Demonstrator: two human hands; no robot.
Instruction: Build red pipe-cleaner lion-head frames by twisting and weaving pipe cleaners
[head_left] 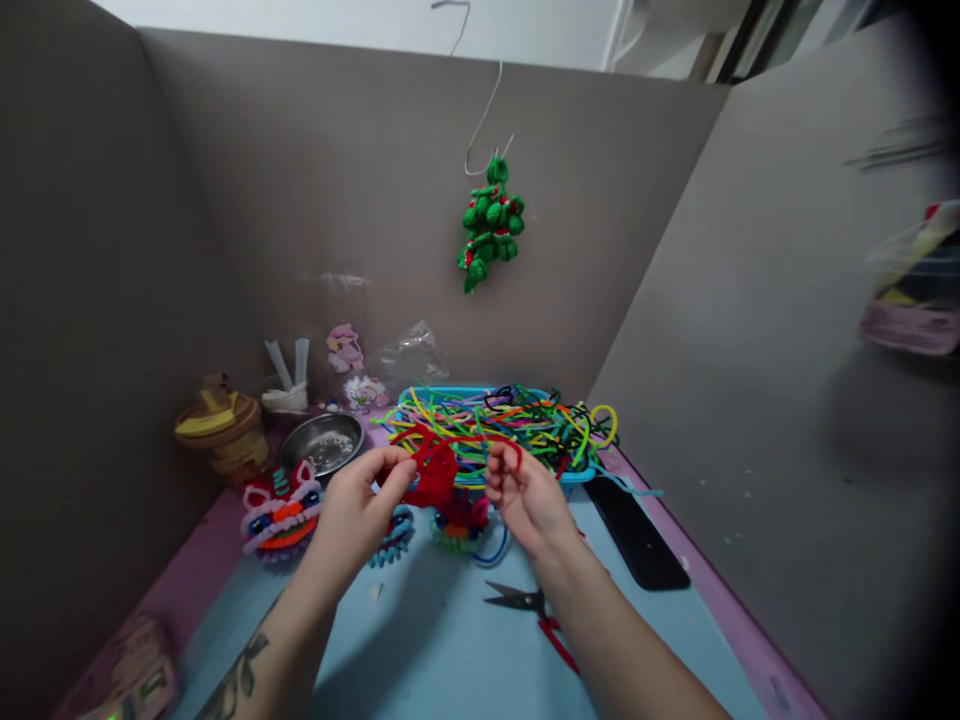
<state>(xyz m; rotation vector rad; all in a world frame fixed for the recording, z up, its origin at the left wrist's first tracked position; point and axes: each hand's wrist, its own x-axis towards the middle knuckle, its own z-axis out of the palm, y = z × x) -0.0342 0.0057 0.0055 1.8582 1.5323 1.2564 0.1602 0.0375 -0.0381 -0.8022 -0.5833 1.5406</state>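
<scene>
Red-handled scissors [531, 601] up front on the table [465, 675] | left hand [366, 503] is way nearer, fingers pinched tight on the red piece [436, 476], just right of their tips | strand [472, 439] runs sideways to right hand [529, 502], fingers curled in on it | tray [576, 478] of colourful stems [517, 425] sits behind

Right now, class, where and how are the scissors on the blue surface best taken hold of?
Probably by the red handles, coming from the near right: the scissors lie with their slightly parted blades pointing left, away from that side. The right forearm overhangs part of them, so it should shift first.
</scene>
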